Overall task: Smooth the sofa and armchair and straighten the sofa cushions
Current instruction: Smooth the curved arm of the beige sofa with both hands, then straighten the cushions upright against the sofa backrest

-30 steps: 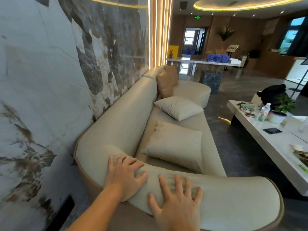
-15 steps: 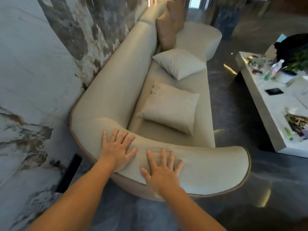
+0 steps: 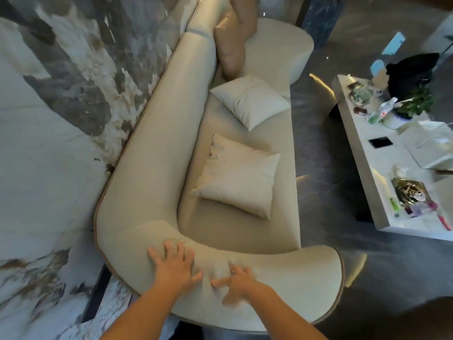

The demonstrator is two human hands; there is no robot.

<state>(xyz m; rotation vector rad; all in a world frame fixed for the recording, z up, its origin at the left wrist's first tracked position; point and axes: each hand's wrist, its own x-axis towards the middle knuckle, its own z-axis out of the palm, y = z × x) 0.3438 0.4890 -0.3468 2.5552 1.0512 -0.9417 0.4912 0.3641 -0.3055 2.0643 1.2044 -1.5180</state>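
The cream sofa runs lengthwise away from the person along a marbled wall, and its near arm curves across the bottom of the view, directly under both hands. The left hand lies flat and open on that arm with fingers spread toward the seat; the right hand is also on it, just beside the left, fingers loosely spread and a little blurred, gripping nothing. The fabric between the two hands shows small puckers, so the step in hand is probably the smoothing of this arm, and the unswept stretch lies to the right, nearer the right hand. Beyond the arm, on the seat, the near cushion lies flat and turned askew, the second cushion lies further along at another angle, and two tan cushions stand against the backrest at the far end. All of these are well out from the hands, along the sofa's long axis. To the right, across a dark glossy floor, stands a white bench carrying a plant, a bottle, a phone and other clutter. No armchair can be made out.
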